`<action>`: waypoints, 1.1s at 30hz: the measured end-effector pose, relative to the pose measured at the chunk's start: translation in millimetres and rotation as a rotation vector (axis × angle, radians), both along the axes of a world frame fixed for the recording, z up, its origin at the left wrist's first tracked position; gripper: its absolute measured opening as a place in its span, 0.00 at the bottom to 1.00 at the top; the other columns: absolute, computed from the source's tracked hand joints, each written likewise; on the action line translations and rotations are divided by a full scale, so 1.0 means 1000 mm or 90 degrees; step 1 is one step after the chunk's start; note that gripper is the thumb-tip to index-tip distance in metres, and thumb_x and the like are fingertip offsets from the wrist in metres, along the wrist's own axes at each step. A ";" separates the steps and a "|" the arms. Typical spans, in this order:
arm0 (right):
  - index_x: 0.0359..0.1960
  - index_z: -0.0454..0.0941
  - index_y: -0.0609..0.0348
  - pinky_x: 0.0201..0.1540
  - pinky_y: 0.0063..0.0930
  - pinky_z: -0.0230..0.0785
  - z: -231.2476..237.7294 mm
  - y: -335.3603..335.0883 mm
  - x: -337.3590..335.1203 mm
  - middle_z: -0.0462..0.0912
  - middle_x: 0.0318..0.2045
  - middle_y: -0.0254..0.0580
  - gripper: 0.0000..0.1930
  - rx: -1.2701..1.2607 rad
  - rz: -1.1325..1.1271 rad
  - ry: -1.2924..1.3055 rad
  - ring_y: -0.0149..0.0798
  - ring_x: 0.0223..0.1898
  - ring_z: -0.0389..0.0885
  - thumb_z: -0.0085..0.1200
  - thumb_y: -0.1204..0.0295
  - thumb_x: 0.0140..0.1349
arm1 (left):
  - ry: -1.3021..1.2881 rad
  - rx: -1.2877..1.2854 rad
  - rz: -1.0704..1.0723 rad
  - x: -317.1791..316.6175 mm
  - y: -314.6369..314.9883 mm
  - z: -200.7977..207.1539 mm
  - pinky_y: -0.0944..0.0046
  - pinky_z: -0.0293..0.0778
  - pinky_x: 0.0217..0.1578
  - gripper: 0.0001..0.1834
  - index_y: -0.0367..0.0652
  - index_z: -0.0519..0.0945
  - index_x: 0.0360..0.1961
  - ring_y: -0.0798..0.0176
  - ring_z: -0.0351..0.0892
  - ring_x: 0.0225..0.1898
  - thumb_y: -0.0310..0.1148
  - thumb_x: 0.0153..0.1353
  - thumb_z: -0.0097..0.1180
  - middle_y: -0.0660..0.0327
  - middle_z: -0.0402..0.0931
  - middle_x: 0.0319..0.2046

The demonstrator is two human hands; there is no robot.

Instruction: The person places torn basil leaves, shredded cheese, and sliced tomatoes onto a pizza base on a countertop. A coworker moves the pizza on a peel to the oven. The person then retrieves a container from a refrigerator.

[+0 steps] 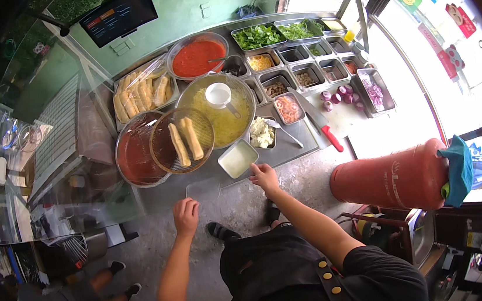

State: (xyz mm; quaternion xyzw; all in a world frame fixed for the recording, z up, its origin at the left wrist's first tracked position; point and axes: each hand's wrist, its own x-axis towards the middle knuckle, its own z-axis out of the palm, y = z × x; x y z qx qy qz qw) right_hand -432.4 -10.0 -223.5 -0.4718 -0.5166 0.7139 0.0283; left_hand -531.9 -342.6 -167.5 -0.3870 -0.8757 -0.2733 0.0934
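My left hand [186,217] is closed at the counter's front edge, its fingertips pinching the corner of a clear plastic lid [203,191]. My right hand [265,178] has its fingers apart, the index fingertip at the near right corner of a rectangular tub [238,159] with something pale inside. Behind that tub stands a big bowl of yellowish shreds [224,126] with a white measuring cup [219,94] in it. Two long pale rolls [184,142] lie on a round mesh strainer, which overlaps a bowl of dark red sauce [135,153].
Right of the tub are a pan of white crumbles [262,133] with a spoon and a red-handled knife [321,123]. Metal pans of greens [258,36] and toppings line the back. A red gas cylinder [388,177] stands at right; another person's legs [110,287] show at lower left.
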 end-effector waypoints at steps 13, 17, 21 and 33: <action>0.62 0.84 0.57 0.39 0.26 0.80 -0.015 0.034 -0.019 0.88 0.44 0.31 0.20 0.053 0.012 0.043 0.28 0.35 0.85 0.56 0.57 0.81 | -0.632 0.546 0.431 -0.022 0.187 -0.045 0.66 0.75 0.59 0.15 0.35 0.85 0.56 0.68 0.82 0.53 0.37 0.82 0.57 0.61 0.87 0.52; 0.61 0.85 0.57 0.40 0.25 0.79 -0.016 0.039 -0.016 0.87 0.40 0.30 0.18 0.063 0.040 0.076 0.26 0.35 0.84 0.57 0.59 0.81 | -0.654 0.517 0.423 -0.030 0.210 -0.056 0.64 0.75 0.61 0.16 0.34 0.85 0.57 0.65 0.83 0.56 0.37 0.82 0.57 0.60 0.87 0.53; 0.57 0.86 0.60 0.46 0.27 0.78 -0.008 0.038 -0.015 0.88 0.39 0.33 0.19 0.083 0.088 0.015 0.28 0.40 0.85 0.58 0.56 0.80 | -0.593 0.473 0.407 -0.032 0.222 -0.070 0.63 0.76 0.58 0.16 0.35 0.86 0.55 0.66 0.84 0.53 0.37 0.82 0.56 0.60 0.88 0.51; 0.51 0.89 0.64 0.40 0.24 0.76 -0.007 0.038 -0.026 0.89 0.36 0.32 0.15 0.083 0.118 -0.033 0.25 0.35 0.83 0.66 0.63 0.75 | -0.360 0.266 0.357 -0.042 0.210 -0.081 0.48 0.78 0.50 0.15 0.35 0.87 0.46 0.42 0.86 0.44 0.39 0.78 0.59 0.46 0.88 0.40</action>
